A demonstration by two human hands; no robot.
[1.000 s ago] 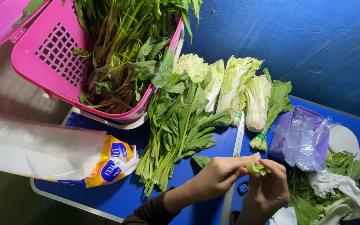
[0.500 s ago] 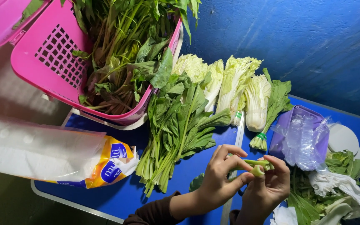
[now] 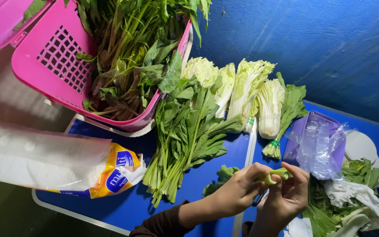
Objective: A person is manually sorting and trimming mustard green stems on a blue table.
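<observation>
Your left hand and right hand both pinch a small green stem, fingers narrow around it, held above the blue surface at the near edge. Leafy greens lie left of it, cabbages far, pink basket far left, purple tub right.

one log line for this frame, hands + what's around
left hand: pinching green stalk | right hand: gripping same stalk | near: leafy greens bundle, pink basket, purple tub | surface: blue table
</observation>
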